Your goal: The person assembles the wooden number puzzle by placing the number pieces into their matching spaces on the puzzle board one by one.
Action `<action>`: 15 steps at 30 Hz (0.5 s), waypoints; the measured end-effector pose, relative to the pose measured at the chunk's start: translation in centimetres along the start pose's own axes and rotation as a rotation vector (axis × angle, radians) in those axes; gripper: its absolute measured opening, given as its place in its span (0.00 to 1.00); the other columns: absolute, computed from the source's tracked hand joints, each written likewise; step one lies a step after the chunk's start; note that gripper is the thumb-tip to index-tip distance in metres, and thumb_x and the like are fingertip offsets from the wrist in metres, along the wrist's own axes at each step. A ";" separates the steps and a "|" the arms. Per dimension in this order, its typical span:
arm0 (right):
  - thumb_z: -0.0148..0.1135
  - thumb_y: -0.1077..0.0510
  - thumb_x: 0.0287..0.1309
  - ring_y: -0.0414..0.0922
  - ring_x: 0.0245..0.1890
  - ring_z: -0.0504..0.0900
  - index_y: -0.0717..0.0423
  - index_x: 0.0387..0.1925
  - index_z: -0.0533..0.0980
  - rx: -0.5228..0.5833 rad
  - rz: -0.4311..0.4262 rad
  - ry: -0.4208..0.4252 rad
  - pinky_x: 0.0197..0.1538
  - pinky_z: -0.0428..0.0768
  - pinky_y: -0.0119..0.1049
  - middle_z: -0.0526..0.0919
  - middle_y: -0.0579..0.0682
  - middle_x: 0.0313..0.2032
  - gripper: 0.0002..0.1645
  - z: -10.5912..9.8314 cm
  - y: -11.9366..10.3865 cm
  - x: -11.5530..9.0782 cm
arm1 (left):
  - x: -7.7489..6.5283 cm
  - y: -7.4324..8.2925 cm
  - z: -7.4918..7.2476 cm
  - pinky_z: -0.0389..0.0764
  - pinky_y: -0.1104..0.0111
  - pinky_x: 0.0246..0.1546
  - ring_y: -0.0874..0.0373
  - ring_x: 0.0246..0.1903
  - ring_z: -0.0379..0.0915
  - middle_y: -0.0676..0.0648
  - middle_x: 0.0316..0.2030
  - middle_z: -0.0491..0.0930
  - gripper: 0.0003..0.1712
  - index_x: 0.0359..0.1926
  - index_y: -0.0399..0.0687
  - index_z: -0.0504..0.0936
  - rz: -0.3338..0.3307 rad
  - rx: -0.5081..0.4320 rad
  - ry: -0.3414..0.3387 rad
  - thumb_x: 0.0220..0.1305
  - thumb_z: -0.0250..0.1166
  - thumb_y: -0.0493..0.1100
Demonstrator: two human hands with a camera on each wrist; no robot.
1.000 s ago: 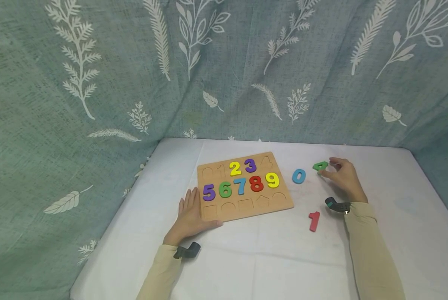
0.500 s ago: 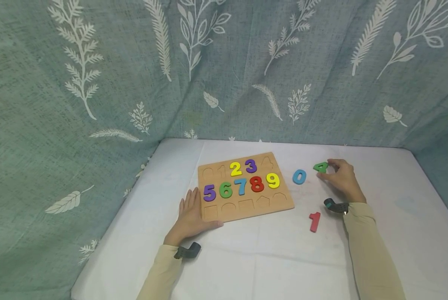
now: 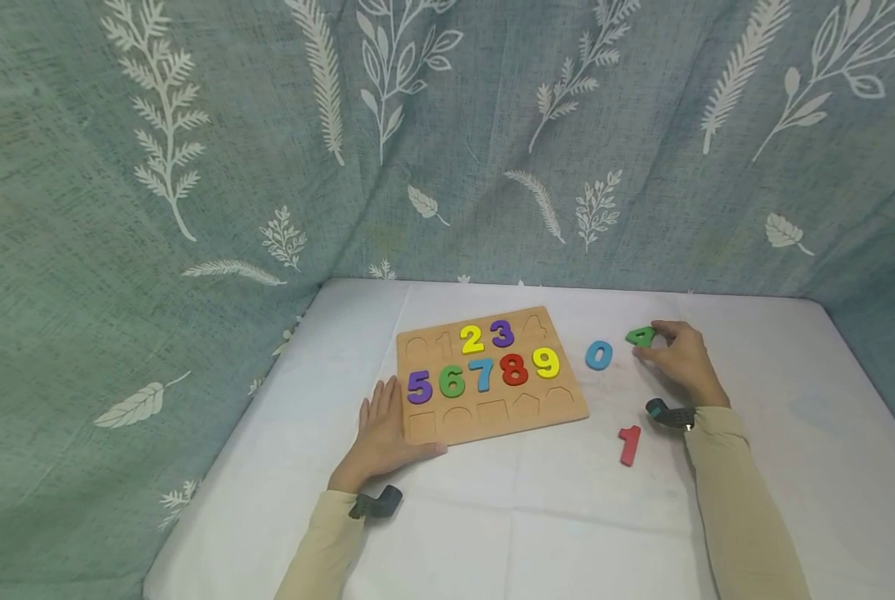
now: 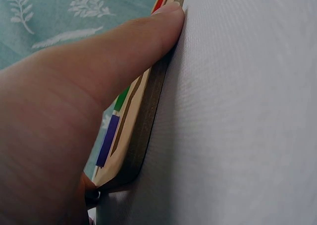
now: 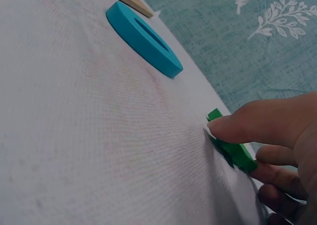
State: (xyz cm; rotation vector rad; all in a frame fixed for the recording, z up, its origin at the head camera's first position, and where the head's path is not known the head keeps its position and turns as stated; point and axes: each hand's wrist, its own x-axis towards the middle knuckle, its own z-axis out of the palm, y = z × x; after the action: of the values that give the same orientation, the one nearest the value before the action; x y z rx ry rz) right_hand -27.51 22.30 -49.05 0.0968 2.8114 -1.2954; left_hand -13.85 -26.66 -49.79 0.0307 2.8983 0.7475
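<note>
My right hand [image 3: 680,360] pinches a green number 4 piece [image 3: 641,336] between thumb and fingers, right of the board. In the right wrist view the thumb lies against the near side of the green piece [image 5: 233,153], with fingertips at its far end. My left hand [image 3: 380,437] rests at the near left corner of a wooden number puzzle board [image 3: 466,425], fingers straight along its left side. The thumb [image 4: 143,39] lies along the board's near edge in the left wrist view. Between board and right hand lies a blue 0 [image 3: 599,355].
A red 1 [image 3: 629,446] lies on the white cloth nearer me. Several colored numbers, among them a yellow 2 [image 3: 472,339] and a purple 5 [image 3: 420,387], sit in the board. Its 0, 1 and 4 recesses show bare. A green leaf-patterned curtain [image 3: 477,167] hangs behind.
My right hand's index finger has closed in on the green 4, and the hand has shifted slightly left. The left hand stays at the board.
</note>
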 end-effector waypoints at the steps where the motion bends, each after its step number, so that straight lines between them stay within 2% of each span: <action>1: 0.68 0.54 0.62 0.73 0.74 0.62 0.70 0.74 0.63 -0.001 -0.001 0.000 0.75 0.66 0.65 0.63 0.75 0.73 0.44 0.0 -0.1 0.0 | 0.0 0.0 0.0 0.27 0.40 0.82 0.40 0.84 0.20 0.39 0.84 0.32 0.87 0.83 0.42 0.32 0.000 -0.001 0.000 0.41 0.73 0.81; 15: 0.70 0.54 0.63 0.70 0.65 0.72 0.69 0.71 0.67 -0.003 -0.066 0.035 0.66 0.77 0.65 0.71 0.74 0.65 0.41 0.1 -1.0 -0.3 | 0.1 -0.1 0.2 0.28 0.39 0.82 0.41 0.84 0.20 0.40 0.84 0.32 0.88 0.83 0.43 0.33 -0.006 -0.010 0.011 0.40 0.73 0.82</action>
State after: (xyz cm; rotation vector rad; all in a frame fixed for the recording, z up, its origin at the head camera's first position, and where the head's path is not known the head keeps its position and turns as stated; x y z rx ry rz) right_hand -27.33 21.56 -48.36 0.0266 2.8687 -1.3157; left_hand -13.89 -26.63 -49.96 0.0168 2.9036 0.7628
